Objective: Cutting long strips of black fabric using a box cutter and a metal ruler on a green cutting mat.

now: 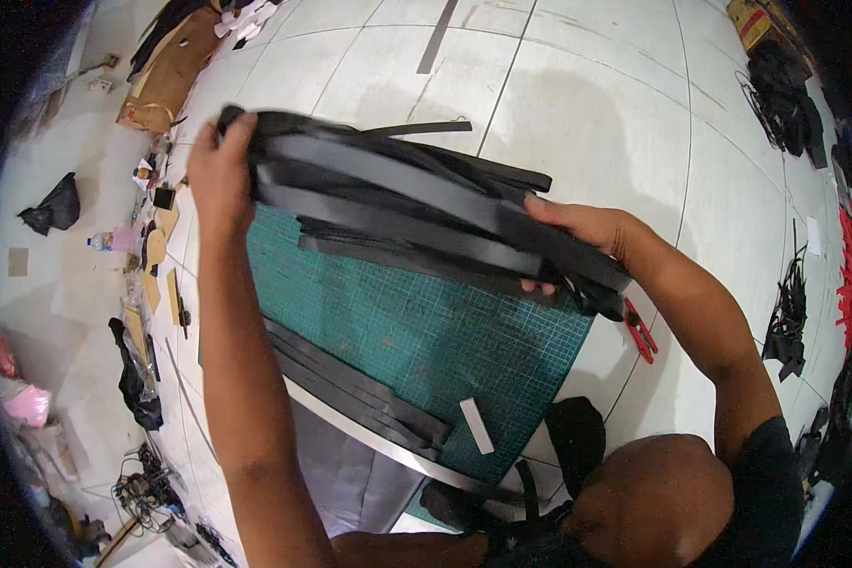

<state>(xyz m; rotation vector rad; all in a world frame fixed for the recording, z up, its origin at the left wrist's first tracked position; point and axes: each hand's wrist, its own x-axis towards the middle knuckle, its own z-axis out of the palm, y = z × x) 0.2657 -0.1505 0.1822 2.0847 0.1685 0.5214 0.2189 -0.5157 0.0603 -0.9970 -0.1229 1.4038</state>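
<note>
Both hands hold a thick bundle of long black straps (398, 204) level above a green cutting mat (417, 331). My left hand (220, 175) grips the bundle's far-left end. My right hand (577, 237) clasps it near the right end, fingers wrapped over the top. More black strips (350, 383) lie flat along the mat's near edge beside a long metal ruler (369, 431). A small white rectangular piece (476, 425) rests on the mat's lower corner.
A red snipping tool (641, 329) lies on the white tiled floor right of the mat. Cardboard (166, 76) and scraps sit at far left, black strap piles (786, 95) at far right. My knee (653, 502) and a black bag (577, 435) are at the bottom.
</note>
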